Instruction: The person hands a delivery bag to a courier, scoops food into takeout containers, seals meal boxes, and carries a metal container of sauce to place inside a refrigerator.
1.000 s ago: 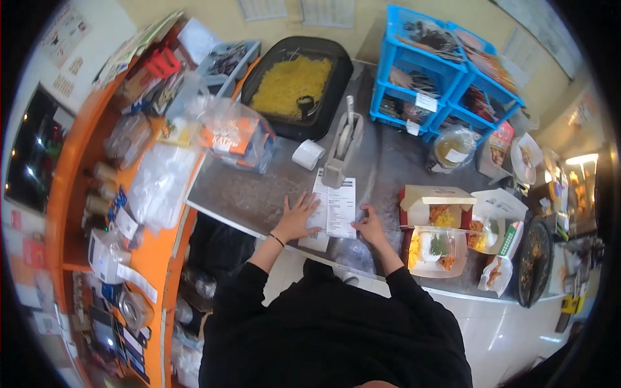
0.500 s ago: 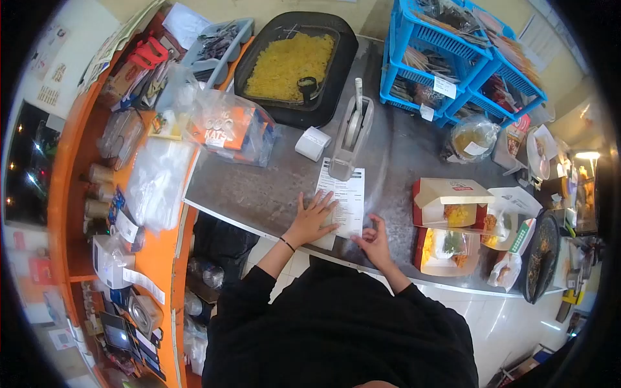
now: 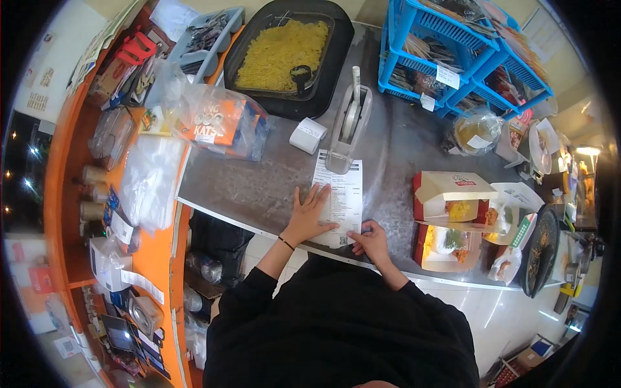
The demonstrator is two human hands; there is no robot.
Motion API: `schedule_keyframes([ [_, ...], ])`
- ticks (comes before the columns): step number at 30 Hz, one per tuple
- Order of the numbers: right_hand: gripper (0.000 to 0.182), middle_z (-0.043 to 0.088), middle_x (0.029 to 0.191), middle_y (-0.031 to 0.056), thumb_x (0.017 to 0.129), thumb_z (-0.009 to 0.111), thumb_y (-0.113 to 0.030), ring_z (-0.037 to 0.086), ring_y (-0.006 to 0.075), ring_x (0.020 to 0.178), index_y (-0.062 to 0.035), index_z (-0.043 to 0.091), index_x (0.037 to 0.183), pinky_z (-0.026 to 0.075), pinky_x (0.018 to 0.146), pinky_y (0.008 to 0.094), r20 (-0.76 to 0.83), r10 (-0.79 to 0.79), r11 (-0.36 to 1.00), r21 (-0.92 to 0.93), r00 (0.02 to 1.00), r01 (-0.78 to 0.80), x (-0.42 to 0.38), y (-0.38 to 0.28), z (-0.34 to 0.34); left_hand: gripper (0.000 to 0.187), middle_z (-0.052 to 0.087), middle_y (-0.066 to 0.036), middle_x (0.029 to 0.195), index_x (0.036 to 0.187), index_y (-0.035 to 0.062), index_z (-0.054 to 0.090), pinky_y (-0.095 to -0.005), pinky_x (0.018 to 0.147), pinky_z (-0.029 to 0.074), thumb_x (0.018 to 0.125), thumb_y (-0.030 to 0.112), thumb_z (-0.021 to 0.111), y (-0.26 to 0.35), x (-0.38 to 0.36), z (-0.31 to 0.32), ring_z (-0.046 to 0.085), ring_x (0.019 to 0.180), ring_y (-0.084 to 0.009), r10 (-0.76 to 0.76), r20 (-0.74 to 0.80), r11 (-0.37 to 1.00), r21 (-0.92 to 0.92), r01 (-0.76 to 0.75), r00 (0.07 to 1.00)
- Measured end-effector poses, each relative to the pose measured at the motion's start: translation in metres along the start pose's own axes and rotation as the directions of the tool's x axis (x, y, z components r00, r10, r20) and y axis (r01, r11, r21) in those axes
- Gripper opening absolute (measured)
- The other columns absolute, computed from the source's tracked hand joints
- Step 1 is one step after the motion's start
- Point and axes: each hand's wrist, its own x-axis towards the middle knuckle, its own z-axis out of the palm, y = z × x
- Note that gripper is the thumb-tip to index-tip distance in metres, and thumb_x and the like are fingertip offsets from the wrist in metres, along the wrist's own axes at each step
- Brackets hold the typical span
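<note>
Receipt (image 3: pixel 341 194): flat on surface (image 3: pixel 259 187). Left hand (image 3: pixel 309 216) presses it, fingers spread; right hand (image 3: pixel 370 240), half a second ago lifted, now pinches its lower corner.

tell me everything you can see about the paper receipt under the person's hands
The receipt is a long white paper slip with small dark print, too fine to read, and what looks like a code near its lower end. It lies flat on the grey metal counter. The left hand presses its left edge, the right hand touches its lower right corner. Its top end reaches the tape dispenser.
</note>
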Motion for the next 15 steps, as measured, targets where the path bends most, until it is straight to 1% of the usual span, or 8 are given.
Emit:
schedule_keyframes([
  [1, 0.028, 0.054, 0.055, 0.0092, 0.07, 0.067, -0.014, 0.053, 0.0142, 0.041, 0.0003, 0.046, 0.083, 0.042, 0.033, 0.0236, 0.026, 0.043, 0.999, -0.027, 0.999, -0.043, 0.003, -0.002, -0.001, 0.081, 0.026, -0.007, 0.134, 0.126, 0.0057, 0.03, -0.0574, 0.096, -0.002, 0.066, 0.055, 0.054, 0.0, 0.0, 0.001, 0.018, 0.126, -0.0243, 0.001, 0.002, 1.0, 0.009, -0.001, 1.0],
  [4, 0.023, 0.053, 0.053, 0.0085, 0.068, 0.067, -0.011, 0.053, 0.0138, 0.041, 0.0011, 0.049, 0.076, 0.041, 0.033, 0.0241, 0.042, -0.111, 0.951, -0.284, 0.993, 0.118, 0.005, -0.005, 0.001, 0.082, 0.026, -0.006, 0.134, 0.126, 0.0064, 0.03, -0.0575, 0.096, -0.002, 0.066, 0.056, 0.054, 0.0, 0.001, 0.0, 0.017, 0.126, -0.0242, 0.006, 0.02, 0.999, 0.032, -0.006, 1.0],
  [5, 0.021, 0.053, 0.053, 0.0091, 0.068, 0.064, -0.011, 0.054, 0.0155, 0.041, 0.0008, 0.049, 0.076, 0.042, 0.035, 0.0258, 0.038, -0.259, 0.888, -0.385, 0.965, 0.253, 0.007, -0.004, 0.003, 0.081, 0.025, -0.006, 0.135, 0.126, 0.0074, 0.03, -0.0576, 0.096, -0.002, 0.066, 0.056, 0.053, 0.0, 0.001, -0.001, 0.017, 0.126, -0.0241, 0.005, 0.027, 0.999, 0.04, -0.006, 1.0],
  [7, 0.016, 0.054, 0.053, 0.0101, 0.069, 0.059, -0.011, 0.055, 0.0187, 0.043, 0.0001, 0.049, 0.075, 0.043, 0.038, 0.0293, 0.077, -0.528, 0.675, -0.565, 0.845, 0.474, 0.01, -0.002, 0.01, 0.079, 0.024, -0.006, 0.135, 0.126, 0.0093, 0.031, -0.0578, 0.096, -0.002, 0.067, 0.057, 0.052, 0.001, 0.001, -0.002, 0.016, 0.126, -0.0238, 0.007, 0.041, 0.997, 0.072, -0.01, 0.999],
  [9, 0.015, 0.055, 0.055, 0.012, 0.071, 0.054, -0.014, 0.057, 0.0233, 0.047, -0.0002, 0.05, 0.075, 0.045, 0.043, 0.0331, 0.131, -0.568, 0.384, -0.831, 0.813, 0.402, 0.007, -0.005, 0.019, 0.077, 0.023, -0.005, 0.135, 0.126, 0.0111, 0.032, -0.058, 0.096, -0.001, 0.068, 0.058, 0.05, 0.002, 0.001, -0.002, 0.015, 0.126, -0.0236, 0.009, 0.048, 0.996, 0.092, -0.013, 0.999],
  [10, 0.016, 0.056, 0.056, 0.0129, 0.073, 0.051, -0.016, 0.058, 0.0256, 0.049, -0.0004, 0.051, 0.075, 0.045, 0.045, 0.035, 0.163, -0.579, 0.212, -0.916, 0.799, 0.341, 0.006, -0.007, 0.025, 0.076, 0.023, -0.005, 0.135, 0.126, 0.0119, 0.033, -0.0581, 0.096, -0.001, 0.068, 0.059, 0.049, 0.002, 0.001, -0.001, 0.015, 0.126, -0.0235, 0.01, 0.045, 0.995, 0.096, -0.014, 0.999],
  [13, 0.026, 0.059, 0.065, 0.0144, 0.077, 0.045, -0.025, 0.059, 0.0295, 0.058, -0.001, 0.055, 0.074, 0.046, 0.052, 0.0392, 0.15, -0.419, 0.19, -0.95, 0.896, 0.248, 0.011, -0.008, 0.038, 0.075, 0.022, -0.004, 0.136, 0.126, 0.0126, 0.033, -0.0588, 0.095, 0.001, 0.068, 0.058, 0.05, -0.001, 0.0, 0.002, 0.015, 0.127, -0.0234, 0.019, 0.053, 0.993, 0.117, -0.025, 0.998],
  [15, 0.031, 0.06, 0.069, 0.015, 0.078, 0.045, -0.029, 0.06, 0.0289, 0.062, -0.0002, 0.057, 0.075, 0.046, 0.055, 0.0398, 0.27, -0.362, 0.093, -0.942, 0.892, 0.323, 0.015, -0.015, 0.04, 0.075, 0.022, -0.004, 0.136, 0.126, 0.0126, 0.033, -0.0595, 0.095, 0.002, 0.068, 0.057, 0.051, 0.0, 0.001, 0.001, 0.015, 0.127, -0.0236, 0.023, 0.059, 0.992, 0.121, -0.03, 0.998],
])
